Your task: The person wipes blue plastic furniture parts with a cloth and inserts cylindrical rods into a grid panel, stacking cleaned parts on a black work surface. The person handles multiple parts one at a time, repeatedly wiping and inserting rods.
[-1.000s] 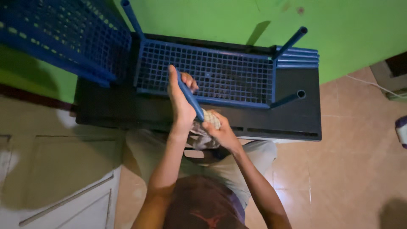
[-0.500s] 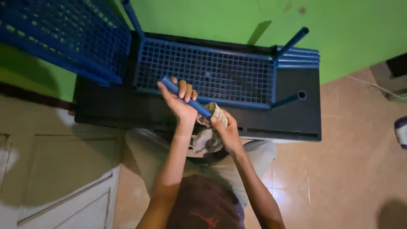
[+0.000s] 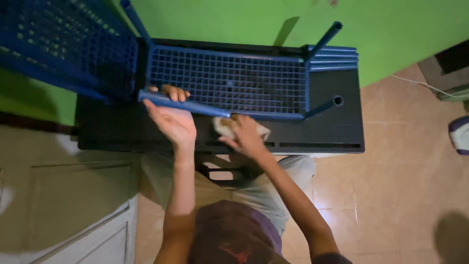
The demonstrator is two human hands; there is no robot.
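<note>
My left hand (image 3: 171, 121) grips a blue plastic tube (image 3: 195, 106) that lies almost level along the front edge of a blue grid shelf (image 3: 229, 80). My fingers curl over the tube near its left end. My right hand (image 3: 245, 137) presses a pale crumpled cloth (image 3: 222, 127) against the tube's right end. Both hands are over a black table (image 3: 332, 133), where the grid shelf lies flat.
A second blue grid panel (image 3: 63, 46) leans at the upper left. Blue posts stick up at the shelf's right corners (image 3: 325, 39) (image 3: 332, 103), beside stacked blue tubes (image 3: 334, 56). A green wall runs behind. Tiled floor (image 3: 400, 195) lies to the right, a pale panelled door (image 3: 73, 205) to the left.
The blue tube has swung from steeply tilted down to nearly level. My left hand moved left with it. My right hand with the cloth slid to the tube's right end.
</note>
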